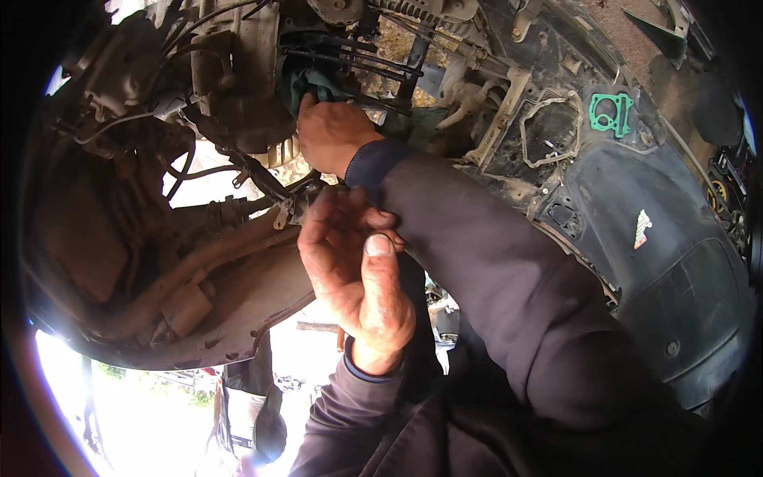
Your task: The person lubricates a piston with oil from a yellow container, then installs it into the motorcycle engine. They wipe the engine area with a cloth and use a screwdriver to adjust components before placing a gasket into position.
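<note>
My right hand (338, 137) reaches across, its pointing finger against a bunched dark green cloth (312, 83) among the engine parts. The cloth appears held under its fingers, whose undersides are hidden. Below it, near the right sleeve, my left hand (356, 266) is turned palm up. Its fingers are curled and its thumb stands close to their tips; whatever may be in them is too small to make out. A dark metal bracket (300, 199) of the scooter-like machine lies just beyond the left hand. Grime darkens the left fingers.
On the dark body panel (668, 207) at right lie a green gasket (610, 114) and a pale ring-shaped gasket (548, 127), with small bolts beside them. Cables (350, 60) run across the top. A dusty brown body shell (199, 294) curves along the left.
</note>
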Demonstrator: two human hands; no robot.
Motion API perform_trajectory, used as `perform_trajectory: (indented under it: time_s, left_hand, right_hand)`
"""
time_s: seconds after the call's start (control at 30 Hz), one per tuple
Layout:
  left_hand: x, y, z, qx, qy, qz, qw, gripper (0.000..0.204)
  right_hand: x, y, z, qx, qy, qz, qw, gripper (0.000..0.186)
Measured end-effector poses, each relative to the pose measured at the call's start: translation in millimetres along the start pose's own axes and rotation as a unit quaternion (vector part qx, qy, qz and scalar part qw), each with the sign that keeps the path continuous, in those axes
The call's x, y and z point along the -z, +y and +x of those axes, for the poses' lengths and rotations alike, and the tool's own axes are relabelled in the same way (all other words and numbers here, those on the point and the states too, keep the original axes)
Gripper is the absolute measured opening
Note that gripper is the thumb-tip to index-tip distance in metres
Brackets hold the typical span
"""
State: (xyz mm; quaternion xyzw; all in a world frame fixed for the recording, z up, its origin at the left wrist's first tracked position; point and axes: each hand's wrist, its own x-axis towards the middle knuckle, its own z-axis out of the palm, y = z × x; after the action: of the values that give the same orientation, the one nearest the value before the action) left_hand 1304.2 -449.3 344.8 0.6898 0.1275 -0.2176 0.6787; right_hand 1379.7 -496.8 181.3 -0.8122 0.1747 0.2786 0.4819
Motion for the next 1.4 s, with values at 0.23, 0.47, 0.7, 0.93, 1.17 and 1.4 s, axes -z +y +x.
perform_trajectory:
  time_s: [0.23, 0.47, 0.7, 0.93, 1.17, 1.4]
  left_hand:
    - [-0.9, 17.8, 3.9, 0.004, 0.031, -0.037, 0.999, 0.052]
    - [-23.3, -5.2, 47.0, 0.034, 0.056, -0.020, 0.998, 0.038]
    - [-34.2, -27.9, 83.6, 0.121, 0.068, -0.013, 0.990, 0.037]
    - [-36.0, -47.1, 68.3, 0.123, 0.032, 0.046, 0.991, 0.035]
    - [-45.7, -47.1, 83.1, 0.087, 0.017, 0.128, 0.988, 0.035]
    - [-51.5, -19.1, 141.2, -0.104, -0.138, 0.558, 0.812, 0.025]
  right_hand:
    - [21.0, 0.0, -41.2, -0.017, -0.030, -0.044, 0.998, 0.039]
    - [103.0, 75.5, -110.6, -0.033, 0.044, 0.084, 0.995, 0.038]
    - [33.1, 155.2, -28.9, 0.041, 0.059, 0.053, 0.996, 0.033]
    - [-11.4, 165.7, 58.2, 0.385, 0.320, -0.020, 0.866, 0.023]
    - [-29.1, 168.6, 62.9, 0.411, 0.414, 0.042, 0.811, 0.052]
    - [-27.3, 156.0, 48.2, 0.074, 0.196, 0.264, 0.942, 0.029]
